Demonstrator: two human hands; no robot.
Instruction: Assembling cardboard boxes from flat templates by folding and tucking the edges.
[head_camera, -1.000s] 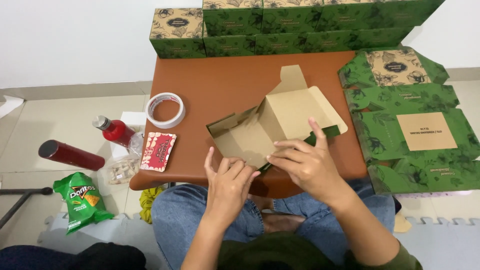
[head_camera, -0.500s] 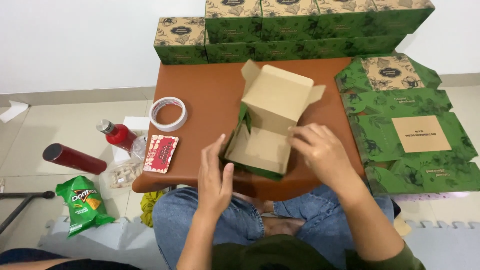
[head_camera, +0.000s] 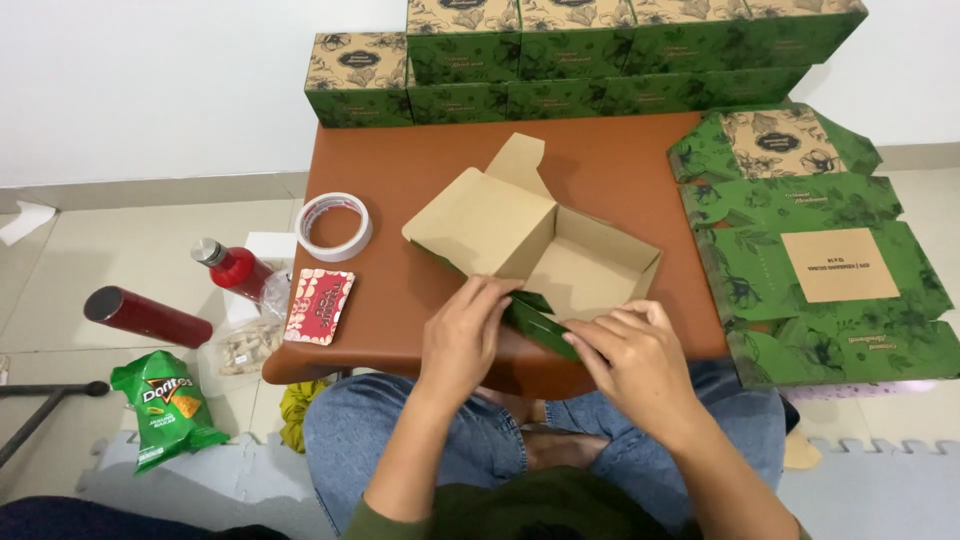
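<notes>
A half-folded cardboard box (head_camera: 545, 250), brown inside and green with a leaf print outside, lies open on the brown table (head_camera: 400, 180). Its lid flap points toward the far left. My left hand (head_camera: 465, 335) presses on the box's near-left green wall. My right hand (head_camera: 630, 355) grips the near green flap at the front edge. Both hands sit at the table's near edge, above my knees in blue jeans.
Finished green boxes (head_camera: 600, 50) are stacked along the wall behind the table. Flat unfolded box blanks (head_camera: 815, 240) are piled at right. A tape roll (head_camera: 335, 225) and a small red packet (head_camera: 320, 305) lie at left. On the floor: red bottles (head_camera: 235, 268), a green snack bag (head_camera: 165, 405).
The box has been turned and laid flatter, its opening now facing up and right. Both hands have moved onto its near green wall and flap.
</notes>
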